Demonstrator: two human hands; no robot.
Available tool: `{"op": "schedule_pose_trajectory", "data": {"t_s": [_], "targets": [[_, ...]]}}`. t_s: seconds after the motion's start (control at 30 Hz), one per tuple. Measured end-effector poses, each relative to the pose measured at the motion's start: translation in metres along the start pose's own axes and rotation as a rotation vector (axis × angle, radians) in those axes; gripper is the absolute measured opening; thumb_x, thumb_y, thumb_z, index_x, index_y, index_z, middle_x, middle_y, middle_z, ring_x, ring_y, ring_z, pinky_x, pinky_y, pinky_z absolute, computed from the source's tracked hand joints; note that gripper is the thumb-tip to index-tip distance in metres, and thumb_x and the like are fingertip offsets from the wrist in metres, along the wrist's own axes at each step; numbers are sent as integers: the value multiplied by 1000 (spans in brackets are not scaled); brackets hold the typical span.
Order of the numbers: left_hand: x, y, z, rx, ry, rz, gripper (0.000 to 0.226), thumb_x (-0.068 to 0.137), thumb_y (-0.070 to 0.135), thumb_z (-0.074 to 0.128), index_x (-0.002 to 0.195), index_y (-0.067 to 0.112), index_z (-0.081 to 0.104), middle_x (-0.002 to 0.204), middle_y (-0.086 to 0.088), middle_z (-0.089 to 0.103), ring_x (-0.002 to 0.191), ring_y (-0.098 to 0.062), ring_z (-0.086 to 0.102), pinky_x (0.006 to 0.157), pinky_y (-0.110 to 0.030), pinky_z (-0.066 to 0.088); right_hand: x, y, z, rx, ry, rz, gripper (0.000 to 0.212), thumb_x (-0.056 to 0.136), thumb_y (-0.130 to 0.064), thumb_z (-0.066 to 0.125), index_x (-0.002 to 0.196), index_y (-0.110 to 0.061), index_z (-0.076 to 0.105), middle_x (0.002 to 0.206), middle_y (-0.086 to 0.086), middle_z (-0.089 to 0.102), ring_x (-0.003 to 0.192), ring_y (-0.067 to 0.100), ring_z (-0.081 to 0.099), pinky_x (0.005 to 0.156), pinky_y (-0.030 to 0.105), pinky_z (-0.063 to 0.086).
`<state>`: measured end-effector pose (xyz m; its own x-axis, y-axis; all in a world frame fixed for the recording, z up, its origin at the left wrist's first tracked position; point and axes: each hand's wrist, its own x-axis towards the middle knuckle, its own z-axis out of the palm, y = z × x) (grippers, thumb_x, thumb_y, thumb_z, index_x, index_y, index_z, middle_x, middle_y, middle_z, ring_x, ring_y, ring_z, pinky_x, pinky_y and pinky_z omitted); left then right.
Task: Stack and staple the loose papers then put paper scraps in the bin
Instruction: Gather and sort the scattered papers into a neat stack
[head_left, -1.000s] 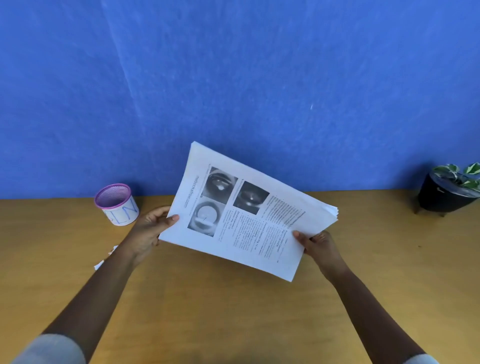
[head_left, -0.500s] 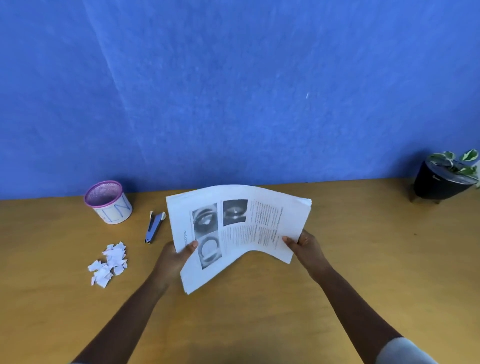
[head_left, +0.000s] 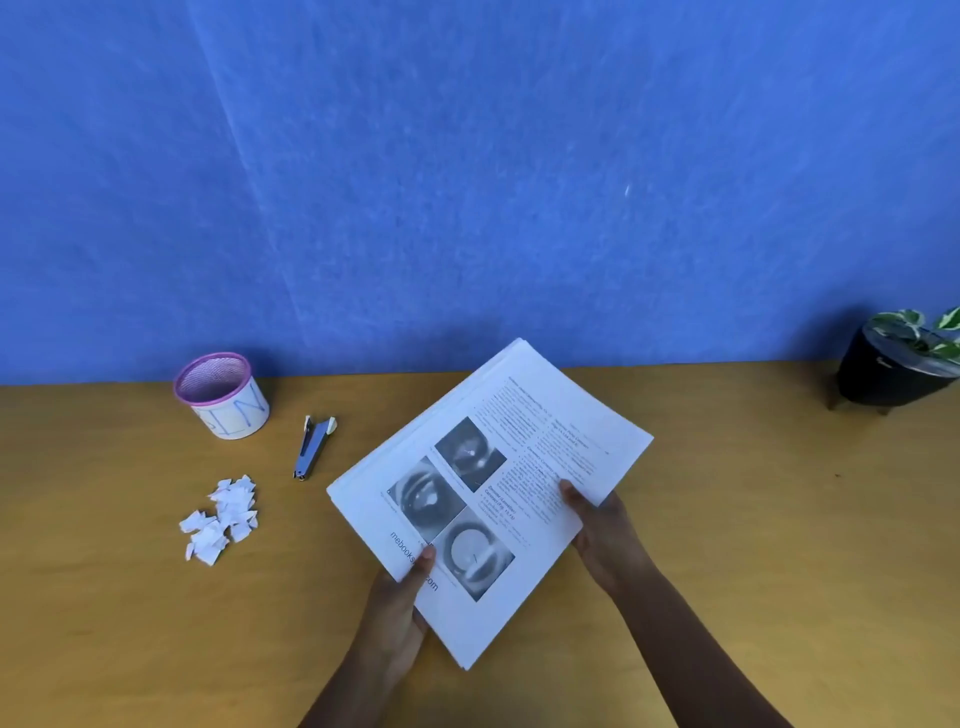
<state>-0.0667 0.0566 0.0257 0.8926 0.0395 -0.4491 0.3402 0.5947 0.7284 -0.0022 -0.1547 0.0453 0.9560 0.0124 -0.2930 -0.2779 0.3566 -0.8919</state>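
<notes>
Step in hand, I'd say: squaring the stack of white printed papers (head_left: 498, 493) before stapling. Both hands are on it: left hand (head_left: 397, 610) pinches the near-left edge, thumb on top; right hand (head_left: 605, 535) pinches the right edge, thumb on the text. The stack sits skewed over the middle of the yellow-brown wooden table (head_left: 779, 545); whether it rests on the table I cannot tell. Page edges at the far-left side look slightly fanned (not fully flush).

Next move probably calls for tapping edges flush, then freeing the left hand for the blue-grey metal stapler (head_left: 313, 447), which lies just left of the stack.

White torn paper scraps (head_left: 221, 517) are piled left of the stapler, near the pink-rimmed mesh bin (head_left: 222, 395) by the blue wall. Open table to the right up to the black plant pot (head_left: 888, 371).
</notes>
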Motion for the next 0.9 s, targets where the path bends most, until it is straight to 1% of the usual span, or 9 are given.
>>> {"op": "schedule_pose_trajectory", "data": {"t_s": [0.13, 0.23, 0.27, 0.33, 0.4, 0.5, 0.63, 0.77, 0.9], "targets": [[5, 15, -15, -15, -21, 16, 26, 81, 4, 54, 102, 16, 61, 91, 1, 74, 84, -13, 70, 70, -29, 59, 1, -25, 4, -131, 27, -44, 22, 89, -10, 58, 110, -14, 62, 110, 5, 70, 102, 24, 67, 77, 37, 58], [16, 46, -23, 51, -32, 62, 19, 83, 1, 56, 99, 11, 61, 79, 2, 75, 71, -8, 70, 55, -21, 57, 1, -44, -1, -211, 11, -58, 19, 88, -12, 60, 106, -17, 64, 108, 3, 71, 102, 23, 68, 77, 37, 58], [19, 59, -23, 82, -62, 73, 24, 75, 7, 68, 98, 10, 62, 78, 2, 75, 70, -8, 70, 53, -20, 56, 1, -50, -3, -241, 8, -66, 20, 88, -13, 61, 107, -17, 64, 109, 3, 71, 102, 24, 68, 80, 40, 57], [27, 86, -26, 189, -165, 85, 63, 47, 32, 88, 104, 16, 65, 90, 0, 75, 78, -11, 71, 57, -21, 57, 3, -61, -4, -292, 14, -84, 22, 87, -16, 63, 109, -17, 64, 111, 5, 71, 103, 25, 67, 86, 46, 55], [34, 109, -23, 333, -272, 100, 81, 41, 50, 87, 113, 25, 61, 103, -1, 73, 89, -15, 69, 66, -23, 58, 3, -73, -1, -340, 10, -105, 20, 86, -16, 64, 106, -17, 65, 109, 5, 71, 102, 24, 68, 85, 44, 56], [38, 131, 1, 523, -356, 147, 82, 41, 59, 83, 113, 25, 61, 105, 3, 72, 91, -13, 68, 67, -22, 56, -1, -89, 12, -389, -79, -139, 21, 86, -14, 63, 107, -14, 65, 107, 3, 72, 97, 20, 70, 75, 29, 58], [36, 143, 44, 554, -340, 302, 72, 36, 64, 80, 96, 26, 66, 92, 21, 72, 93, 0, 66, 72, -10, 51, -5, -96, 32, -445, -204, -134, 23, 85, -11, 63, 108, -9, 67, 106, 4, 73, 94, 19, 71, 82, 32, 58], [36, 137, 57, 502, -283, 354, 25, 69, 33, 73, 92, 28, 64, 79, 25, 71, 86, 2, 67, 85, -15, 51, -6, -100, 41, -391, -213, -162, 27, 79, -13, 68, 106, -12, 68, 105, 4, 73, 94, 19, 71, 81, 33, 58], [33, 123, 49, 459, -240, 416, 53, 48, 57, 79, 92, 31, 66, 87, 25, 72, 90, 4, 66, 73, -8, 51, -6, -99, 46, -312, -194, -170, 33, 69, -20, 72, 101, -12, 70, 104, 8, 74, 96, 27, 70, 84, 40, 56]]}}
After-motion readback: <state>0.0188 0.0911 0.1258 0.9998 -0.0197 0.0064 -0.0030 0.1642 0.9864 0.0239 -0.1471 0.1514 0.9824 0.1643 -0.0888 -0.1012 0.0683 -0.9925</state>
